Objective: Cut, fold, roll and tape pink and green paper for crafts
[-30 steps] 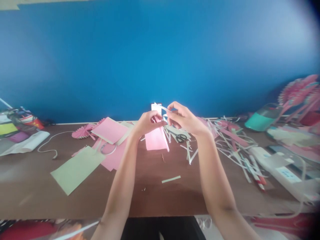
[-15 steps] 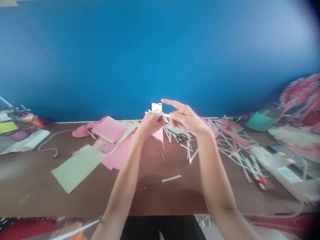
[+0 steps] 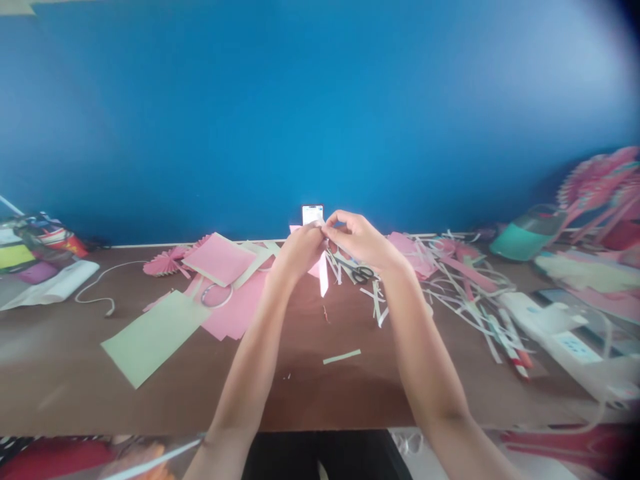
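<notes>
My left hand (image 3: 301,248) is closed around a piece of pink paper. Its pale, narrow end (image 3: 324,277) hangs down below my fingers, and the rest is largely covered by the hand. The thumb and index finger of my right hand (image 3: 359,239) pinch together right at the left fingertips; what lies between them is too small to make out. Just behind my hands a lit phone (image 3: 313,213) stands upright. Dark-handled scissors (image 3: 362,274) lie on the table below my right hand, among paper strips.
Pink sheets (image 3: 223,259) and a green sheet (image 3: 156,339) lie to the left, with a ring (image 3: 217,295) on them. Cut paper strips (image 3: 457,293), pens (image 3: 510,347) and a white power strip (image 3: 570,343) cover the right. One green strip (image 3: 342,357) lies in front.
My right hand has moved left and lower; its outstretched index finger has bent into a pinch at the left hand. The hanging paper has turned and now looks narrower and paler.
</notes>
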The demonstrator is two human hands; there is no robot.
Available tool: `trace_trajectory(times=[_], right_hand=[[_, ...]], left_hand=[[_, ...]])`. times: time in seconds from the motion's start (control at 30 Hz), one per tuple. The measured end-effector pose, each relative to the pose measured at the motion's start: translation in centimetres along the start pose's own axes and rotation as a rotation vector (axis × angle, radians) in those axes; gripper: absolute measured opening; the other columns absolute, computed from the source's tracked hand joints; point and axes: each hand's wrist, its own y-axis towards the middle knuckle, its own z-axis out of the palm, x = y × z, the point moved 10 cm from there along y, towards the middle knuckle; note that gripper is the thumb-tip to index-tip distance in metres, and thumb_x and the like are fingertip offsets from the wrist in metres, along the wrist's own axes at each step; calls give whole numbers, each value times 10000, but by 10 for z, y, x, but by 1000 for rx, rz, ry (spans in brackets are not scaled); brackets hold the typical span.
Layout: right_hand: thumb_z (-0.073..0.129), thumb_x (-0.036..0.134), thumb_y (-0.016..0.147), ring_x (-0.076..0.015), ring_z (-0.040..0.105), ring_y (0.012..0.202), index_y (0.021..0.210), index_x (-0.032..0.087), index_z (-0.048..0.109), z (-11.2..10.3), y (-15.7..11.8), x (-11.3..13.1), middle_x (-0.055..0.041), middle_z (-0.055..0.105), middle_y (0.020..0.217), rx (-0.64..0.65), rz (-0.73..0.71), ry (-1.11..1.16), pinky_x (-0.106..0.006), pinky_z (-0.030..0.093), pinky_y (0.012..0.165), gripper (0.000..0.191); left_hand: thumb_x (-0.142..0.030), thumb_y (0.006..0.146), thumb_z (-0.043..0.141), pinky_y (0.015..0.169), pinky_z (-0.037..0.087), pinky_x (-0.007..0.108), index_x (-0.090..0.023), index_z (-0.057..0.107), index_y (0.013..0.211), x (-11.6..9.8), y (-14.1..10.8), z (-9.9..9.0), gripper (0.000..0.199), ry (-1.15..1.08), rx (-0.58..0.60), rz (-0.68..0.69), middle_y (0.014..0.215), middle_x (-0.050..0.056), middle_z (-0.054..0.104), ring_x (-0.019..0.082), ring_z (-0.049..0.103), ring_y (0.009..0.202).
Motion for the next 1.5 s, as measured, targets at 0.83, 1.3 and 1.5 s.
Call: trace_trajectory(times=[0.83,1.3,1.5], right_hand=[[541,482,915,-79,267,449,802,213,547,-7,-2,12,40,426,546,-41,-113,-214,-256,161,447,291],[540,517,911,-96,313,480,806,214,567,-11,-3,13,21,509,576,-53,-127,-270,-262,224,477,322],[519,606,887,-95,312,465,808,214,577,-9,-2,11,22,506,568,-41,-120,-265,-257,228,464,404]], left_hand=[[-334,907,480,632,369,245,-154,667,857,41,-10,-26,264,-642,-152,-109,781,12,633,135,531,713],[-420,908,521,678,420,260,-153,707,918,43,-10,-26,326,-658,-141,-116,885,43,701,154,593,784],[-456,906,515,645,416,264,-151,712,914,43,-9,-25,363,-640,-136,-110,838,48,689,156,576,748]])
